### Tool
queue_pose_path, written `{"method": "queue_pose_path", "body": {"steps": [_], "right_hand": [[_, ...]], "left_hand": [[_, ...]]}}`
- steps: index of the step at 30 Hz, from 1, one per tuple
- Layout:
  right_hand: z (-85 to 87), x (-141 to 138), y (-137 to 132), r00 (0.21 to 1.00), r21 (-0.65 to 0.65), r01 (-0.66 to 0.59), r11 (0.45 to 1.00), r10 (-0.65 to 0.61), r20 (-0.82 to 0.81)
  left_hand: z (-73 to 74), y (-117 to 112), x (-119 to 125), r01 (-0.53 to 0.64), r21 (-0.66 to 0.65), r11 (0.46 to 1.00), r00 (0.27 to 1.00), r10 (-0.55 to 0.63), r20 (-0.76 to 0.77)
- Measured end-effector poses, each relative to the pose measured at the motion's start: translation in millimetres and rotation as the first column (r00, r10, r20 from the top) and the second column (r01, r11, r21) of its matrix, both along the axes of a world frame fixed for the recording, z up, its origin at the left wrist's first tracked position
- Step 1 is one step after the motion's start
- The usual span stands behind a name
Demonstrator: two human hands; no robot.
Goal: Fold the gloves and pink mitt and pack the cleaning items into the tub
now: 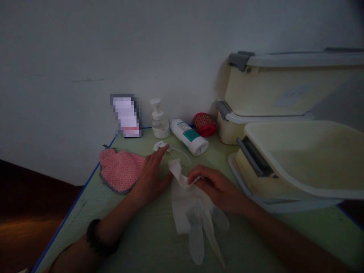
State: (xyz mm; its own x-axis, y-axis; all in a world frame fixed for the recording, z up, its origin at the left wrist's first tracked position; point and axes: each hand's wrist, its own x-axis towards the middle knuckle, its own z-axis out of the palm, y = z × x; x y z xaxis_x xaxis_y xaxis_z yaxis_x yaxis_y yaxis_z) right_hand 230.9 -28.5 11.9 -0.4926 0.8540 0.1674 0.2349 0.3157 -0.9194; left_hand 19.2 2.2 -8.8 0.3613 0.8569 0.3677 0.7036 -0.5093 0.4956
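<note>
A thin white disposable glove (182,206) hangs over the green tabletop, its fingers pointing toward me and its cuff on the far side. My right hand (214,187) pinches the glove near the cuff between thumb and fingers. My left hand (152,176) is beside the cuff with its fingers stretched out and apart from the thumb; the thumb tip is at the glove's edge. Just beyond the left fingertips lies a white pump head (160,146) with a clear curved tube. A pink cloth (123,170) with a dark checked edge lies left of my left hand.
At the back stand a blurred-out phone (127,116) and a clear pump bottle (160,127). A white bottle with a green label (189,136) lies on its side near a red woven object (204,124). Cream storage boxes (270,91) and an open bin (307,159) fill the right side.
</note>
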Motion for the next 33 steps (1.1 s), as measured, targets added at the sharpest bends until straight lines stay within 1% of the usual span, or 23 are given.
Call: {"method": "queue_pose_path", "body": {"steps": [3,5,6,8,10,12,14,17,19,20,21,23,24,25,26,27,28,30,31,33], "right_hand": [[1.5,1.9,1.6,0.999,-0.176,-0.010,0.984,0.001,-0.054],[0.9,2.7,2.3,0.988,-0.281,-0.030,0.959,-0.015,-0.156],[-0.1,2.9,2.4,0.976,-0.345,-0.048,0.937,-0.030,-0.218],[-3.0,2.7,2.3,0.941,-0.476,-0.095,0.874,-0.078,-0.330],[-6.2,2.2,2.1,0.905,-0.561,-0.137,0.816,-0.128,-0.407],[-8.7,1.8,2.1,0.883,-0.594,-0.149,0.790,-0.164,-0.439],[-10.1,1.6,2.4,0.875,-0.608,-0.162,0.777,-0.172,-0.452],[-10.6,1.7,3.2,0.874,-0.612,-0.190,0.767,-0.152,-0.462],[-9.6,1.9,3.9,0.878,-0.592,-0.191,0.783,-0.133,-0.459],[-8.6,2.1,4.4,0.881,-0.578,-0.186,0.795,-0.126,-0.457],[-7.3,2.5,4.9,0.885,-0.568,-0.179,0.803,-0.121,-0.450],[-4.2,4.3,6.2,0.912,-0.578,-0.156,0.801,-0.108,-0.395],[-2.5,5.7,6.9,0.934,-0.602,-0.144,0.786,-0.093,-0.345],[-0.9,7.6,7.6,0.956,-0.628,-0.137,0.766,-0.064,-0.288],[0.6,9.7,8.2,0.974,-0.646,-0.130,0.752,-0.025,-0.225],[2.0,12.0,8.7,0.986,-0.655,-0.127,0.745,0.022,-0.167],[3.3,14.2,9.1,0.991,-0.656,-0.129,0.744,0.067,-0.120],[5.5,18.0,9.1,0.990,-0.648,-0.141,0.749,0.119,-0.078],[6.4,19.2,8.8,0.990,-0.639,-0.142,0.756,0.119,-0.079],[7.6,19.7,7.9,0.991,-0.615,-0.125,0.779,0.062,-0.122]], "left_hand": [[5.7,-3.5,-0.7,0.115,-0.045,0.992,0.993,-0.115,0.024],[9.3,-6.2,-1.3,0.193,-0.099,0.976,0.976,-0.181,0.119],[10.7,-7.4,-1.5,0.244,-0.134,0.960,0.959,-0.218,0.183],[12.4,-9.2,-1.6,0.359,-0.203,0.911,0.910,-0.293,0.294],[12.8,-10.0,-1.0,0.431,-0.265,0.863,0.881,-0.339,0.331],[12.5,-10.1,0.3,0.422,-0.304,0.854,0.893,-0.333,0.304],[12.4,-10.2,2.2,0.380,-0.321,0.867,0.914,-0.301,0.271],[12.6,-10.6,4.7,0.357,-0.325,0.876,0.927,-0.289,0.241],[11.8,-10.2,4.6,0.378,-0.335,0.863,0.913,-0.288,0.288],[11.0,-9.5,4.0,0.398,-0.339,0.852,0.891,-0.271,0.364],[10.1,-8.5,3.2,0.424,-0.342,0.839,0.850,-0.238,0.469],[8.3,-5.7,1.4,0.458,-0.348,0.818,0.713,-0.103,0.694],[7.8,-4.2,0.8,0.444,-0.360,0.820,0.640,-0.009,0.769],[7.6,-2.9,0.4,0.404,-0.383,0.831,0.584,0.088,0.807],[7.7,-1.9,0.3,0.349,-0.414,0.841,0.553,0.173,0.815],[8.1,-1.3,0.5,0.287,-0.443,0.850,0.542,0.237,0.806],[8.6,-1.0,0.8,0.226,-0.454,0.862,0.542,0.276,0.794],[10.1,-1.4,1.2,0.118,-0.418,0.901,0.562,0.286,0.776],[11.1,-1.8,1.1,0.070,-0.381,0.922,0.577,0.274,0.769],[14.3,-2.3,0.2,-0.034,-0.306,0.951,0.608,0.263,0.749]]}}
